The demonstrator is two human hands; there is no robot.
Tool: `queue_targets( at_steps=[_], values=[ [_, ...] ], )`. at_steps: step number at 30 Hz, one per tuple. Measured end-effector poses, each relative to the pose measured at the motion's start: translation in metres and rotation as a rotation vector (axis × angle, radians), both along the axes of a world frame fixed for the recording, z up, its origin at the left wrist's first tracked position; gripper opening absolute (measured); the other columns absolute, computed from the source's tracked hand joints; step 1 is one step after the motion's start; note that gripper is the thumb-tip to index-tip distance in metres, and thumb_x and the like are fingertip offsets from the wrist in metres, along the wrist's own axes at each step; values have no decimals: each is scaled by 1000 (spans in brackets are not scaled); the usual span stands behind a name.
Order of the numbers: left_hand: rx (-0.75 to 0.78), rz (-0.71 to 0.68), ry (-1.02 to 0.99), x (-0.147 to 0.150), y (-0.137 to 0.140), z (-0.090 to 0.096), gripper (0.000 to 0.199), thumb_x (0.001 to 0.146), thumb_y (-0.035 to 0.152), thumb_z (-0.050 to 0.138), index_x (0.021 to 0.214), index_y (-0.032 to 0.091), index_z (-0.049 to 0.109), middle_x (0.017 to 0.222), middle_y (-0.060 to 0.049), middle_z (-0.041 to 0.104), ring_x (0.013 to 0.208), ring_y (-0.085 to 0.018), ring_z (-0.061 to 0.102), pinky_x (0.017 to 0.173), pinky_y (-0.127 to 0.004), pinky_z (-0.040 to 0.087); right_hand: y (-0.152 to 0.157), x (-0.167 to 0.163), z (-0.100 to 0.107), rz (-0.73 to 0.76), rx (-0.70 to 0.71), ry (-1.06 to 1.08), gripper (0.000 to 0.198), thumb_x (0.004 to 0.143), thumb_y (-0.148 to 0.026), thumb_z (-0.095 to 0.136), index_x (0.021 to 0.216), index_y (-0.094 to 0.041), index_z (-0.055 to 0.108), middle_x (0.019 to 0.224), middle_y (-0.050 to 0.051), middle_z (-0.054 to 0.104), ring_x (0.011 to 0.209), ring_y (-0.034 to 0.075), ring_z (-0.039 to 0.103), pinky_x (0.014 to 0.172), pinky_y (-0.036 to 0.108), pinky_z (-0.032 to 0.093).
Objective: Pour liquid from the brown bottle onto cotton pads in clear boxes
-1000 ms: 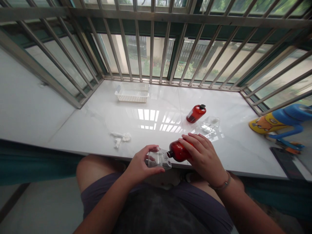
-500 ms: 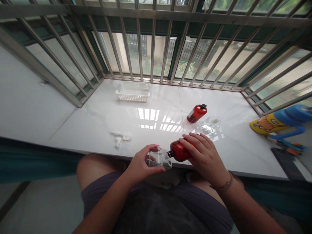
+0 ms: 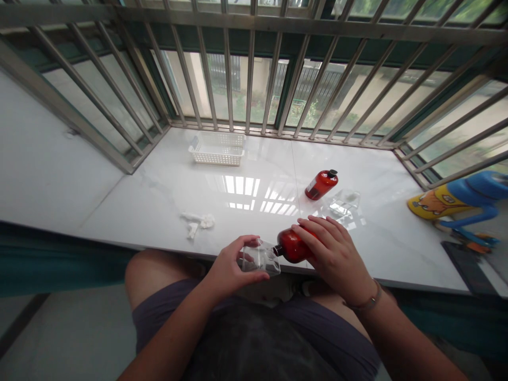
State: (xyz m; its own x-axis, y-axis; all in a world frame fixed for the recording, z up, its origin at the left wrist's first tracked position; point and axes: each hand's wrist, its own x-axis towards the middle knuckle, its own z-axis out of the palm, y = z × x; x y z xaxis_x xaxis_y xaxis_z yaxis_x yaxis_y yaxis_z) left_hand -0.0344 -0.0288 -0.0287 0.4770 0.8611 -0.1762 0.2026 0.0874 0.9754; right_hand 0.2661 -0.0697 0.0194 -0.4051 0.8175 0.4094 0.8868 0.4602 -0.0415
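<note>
My left hand point(image 3: 230, 267) was curled around a small clear container point(image 3: 260, 259), thumb on the near side and fingertips on the far side, clamped on its walls. My right hand point(image 3: 335, 256) lay over a red bottle point(image 3: 291, 246), fingers spread and closed down on its body, tipping it nearly flat so that its dark neck met the mouth of the clear container. Both items were held just over the near edge of the white marble sill point(image 3: 159, 211), above my lap. Compared with the two preceding views, nothing about either grip had altered: the bottle kept the same tilt, the neck stayed against the container, and only the viewpoint drifted slightly. I judged this a steady pour in progress, though I could not tell whether liquid was flowing, since the clear walls showed no level. Farther out on the sill, a second red bottle point(image 3: 321, 184) lay on its side with its black cap on, just beside another clear container point(image 3: 344, 202). A crumpled white tissue point(image 3: 198, 222) lay to the left, and a white plastic basket point(image 3: 217, 148) stood near the window bars point(image 3: 248, 69). A blue and yellow toy point(image 3: 456, 201) sat at the right end.
</note>
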Motion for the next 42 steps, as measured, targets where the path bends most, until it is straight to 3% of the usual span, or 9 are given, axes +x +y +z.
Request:
queue_targets(
  at_steps=[42],
  values=[
    [-22,2,2,1,0,-3,88,66,46,103,142,27,64,140,-12,71,115,-30,72,100,-46,63,0,-2,3,3,7,-43,51,105,-16,65,154,-26,57,153,9,67,144,32,57,126,58,38]
  ],
)
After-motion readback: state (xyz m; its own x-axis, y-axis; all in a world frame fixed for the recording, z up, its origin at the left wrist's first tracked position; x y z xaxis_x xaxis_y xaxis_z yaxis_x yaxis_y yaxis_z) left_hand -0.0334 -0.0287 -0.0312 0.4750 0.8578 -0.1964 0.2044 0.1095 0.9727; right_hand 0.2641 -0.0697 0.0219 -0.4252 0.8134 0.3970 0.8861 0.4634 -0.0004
